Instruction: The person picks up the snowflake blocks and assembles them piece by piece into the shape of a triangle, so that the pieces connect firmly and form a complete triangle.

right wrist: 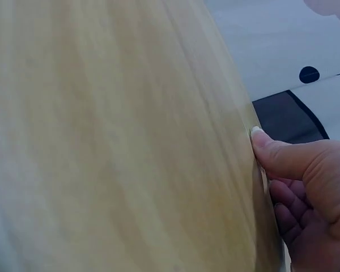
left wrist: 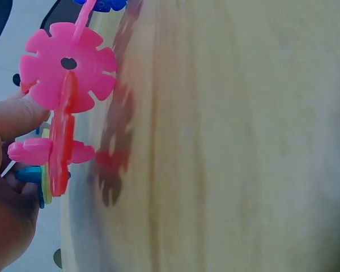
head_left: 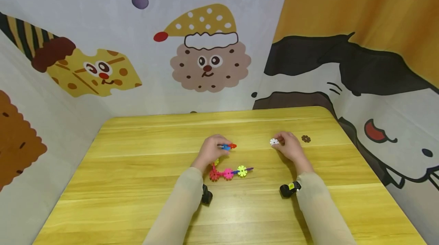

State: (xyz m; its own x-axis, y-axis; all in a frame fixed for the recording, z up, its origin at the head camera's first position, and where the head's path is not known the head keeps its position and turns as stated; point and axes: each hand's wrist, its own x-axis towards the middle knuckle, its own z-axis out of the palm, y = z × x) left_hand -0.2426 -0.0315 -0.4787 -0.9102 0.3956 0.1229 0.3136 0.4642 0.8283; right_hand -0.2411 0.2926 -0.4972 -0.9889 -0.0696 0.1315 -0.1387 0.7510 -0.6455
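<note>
A chain of notched plastic flower discs (head_left: 228, 174) in pink, red, yellow, blue and purple bends round near the table's middle. Its upper end, with a blue disc (head_left: 225, 147) and a red disc (head_left: 233, 146), is gripped by my left hand (head_left: 210, 150). Seen from the left wrist, a pink disc (left wrist: 90, 62) and a red disc (left wrist: 61, 153) slot into each other beside the fingers. Farther right, my right hand (head_left: 290, 146) pinches a white flower disc (head_left: 273, 141) between thumb and fingers. The right wrist view shows the thumb (right wrist: 283, 156) but not the disc clearly.
A brown flower disc (head_left: 306, 138) lies on the wooden table (head_left: 144, 184), just right of my right hand. Behind the table hangs a cloth (head_left: 151, 66) printed with cartoon figures. A black camera sits at each wrist.
</note>
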